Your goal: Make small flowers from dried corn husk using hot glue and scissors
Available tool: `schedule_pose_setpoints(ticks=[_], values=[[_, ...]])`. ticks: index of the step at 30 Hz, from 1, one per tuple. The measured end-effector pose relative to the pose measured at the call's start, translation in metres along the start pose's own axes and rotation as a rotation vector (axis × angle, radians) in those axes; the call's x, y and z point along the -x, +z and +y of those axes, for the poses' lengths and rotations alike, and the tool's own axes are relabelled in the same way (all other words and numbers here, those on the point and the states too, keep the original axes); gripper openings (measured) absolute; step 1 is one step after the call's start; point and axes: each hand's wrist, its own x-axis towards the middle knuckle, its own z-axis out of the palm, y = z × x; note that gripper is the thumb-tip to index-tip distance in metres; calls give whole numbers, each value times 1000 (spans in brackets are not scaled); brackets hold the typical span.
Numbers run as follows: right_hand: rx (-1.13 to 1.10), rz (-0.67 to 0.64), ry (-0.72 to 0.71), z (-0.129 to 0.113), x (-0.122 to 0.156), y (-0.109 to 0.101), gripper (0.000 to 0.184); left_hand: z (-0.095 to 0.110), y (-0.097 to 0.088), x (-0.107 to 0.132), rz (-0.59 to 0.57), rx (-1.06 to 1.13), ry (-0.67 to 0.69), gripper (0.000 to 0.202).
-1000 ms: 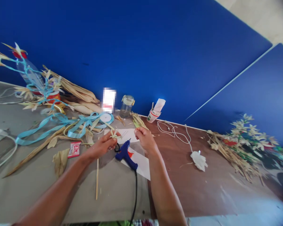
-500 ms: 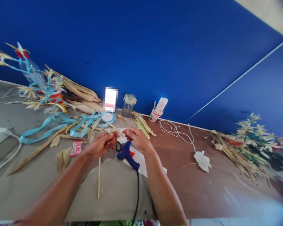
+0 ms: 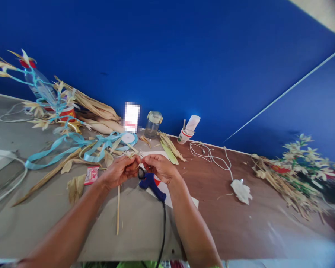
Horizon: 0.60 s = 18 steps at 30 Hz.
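Observation:
My left hand (image 3: pixel 122 170) is closed in a pinch on a small pale strip of dried corn husk (image 3: pixel 131 155), most of it hidden by the fingers. Close against it, my right hand (image 3: pixel 161 168) pinches with thumb and forefinger at the same spot; what lies between those fingertips is too small to make out. Just below the hands a blue hot glue gun (image 3: pixel 153 188) lies on a white sheet (image 3: pixel 194 202), its black cord running to the front edge. A thin wooden stick (image 3: pixel 118 210) rests on the table under my left hand.
Light blue ribbon (image 3: pixel 48 158), dry husks (image 3: pixel 96 111) and a husk flower stem (image 3: pixel 48 118) crowd the left. At the back stand a glass jar (image 3: pixel 152 126) and a paper cup (image 3: pixel 184 137). A white cable (image 3: pixel 223 160) and more husk flowers (image 3: pixel 304 163) lie right.
My right hand has moved slightly left, so its fingertips now meet those of my left hand. The glue gun and the things on the table stay as they were.

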Motion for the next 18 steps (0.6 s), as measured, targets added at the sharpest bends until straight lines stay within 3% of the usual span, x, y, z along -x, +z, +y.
schedule_pose_setpoints(ticks=[11, 18], values=[[-76, 20, 11, 5, -6, 6, 19, -2, 1, -2, 33, -2, -14, 19], [-352, 226, -134, 9, -9, 13, 15, -16, 7, -10, 289, -204, 123, 36]])
